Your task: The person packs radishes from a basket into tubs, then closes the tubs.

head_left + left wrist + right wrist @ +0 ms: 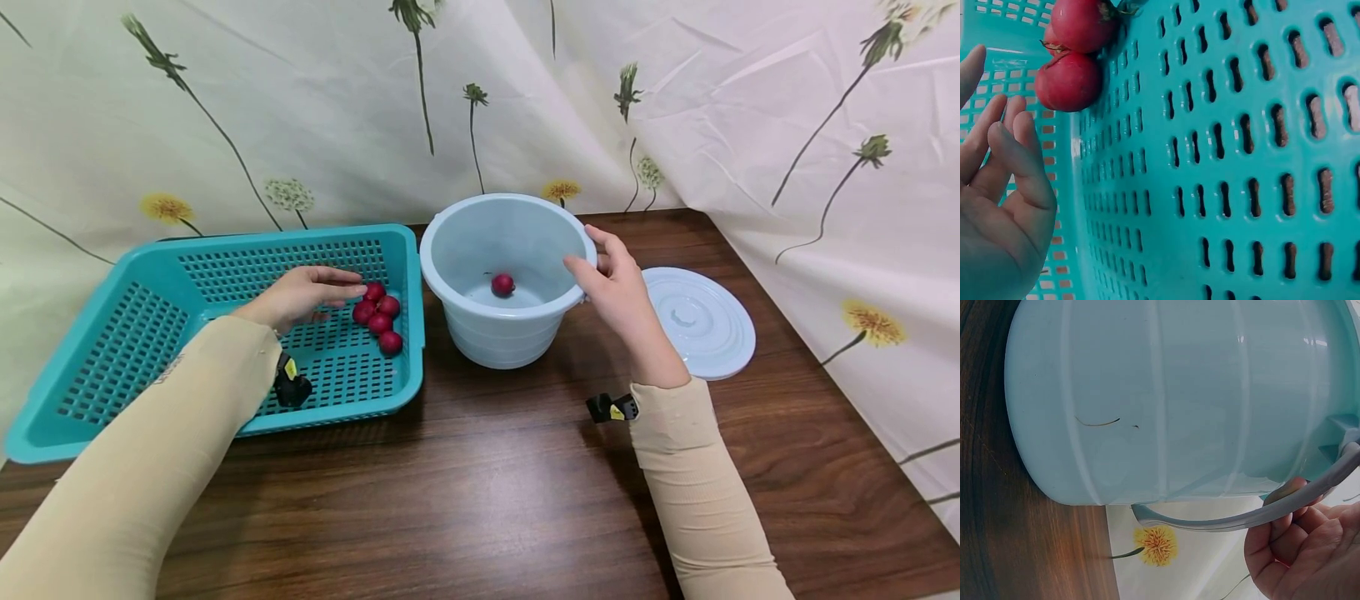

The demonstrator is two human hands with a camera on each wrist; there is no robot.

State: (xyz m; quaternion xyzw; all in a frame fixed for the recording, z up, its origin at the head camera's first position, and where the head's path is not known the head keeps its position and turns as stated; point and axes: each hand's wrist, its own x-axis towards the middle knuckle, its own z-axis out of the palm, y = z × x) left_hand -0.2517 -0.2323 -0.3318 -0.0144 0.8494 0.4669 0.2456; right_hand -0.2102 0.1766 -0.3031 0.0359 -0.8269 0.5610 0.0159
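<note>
My left hand (311, 293) is inside the teal perforated basket (414, 333), right beside several red radishes (379, 323). Its fingers are loosely extended, and in the left wrist view a gap separates the hand (1007, 194) from the radishes (1069, 81). A single radish (502, 285) lies at the bottom of the light blue bucket (498, 337). With my right hand (618, 287) I hold the bucket's right rim, thumb at the inner side and fingers outside. Seen from the right wrist, the curled fingers (1288, 544) are by the bucket's hanging handle (1235, 520).
A light blue round lid (701, 321) lies on the dark wooden table (465, 492), right of the bucket. Behind the table hangs a white cloth (337, 100) printed with dandelions. The basket stands close to the bucket's left side.
</note>
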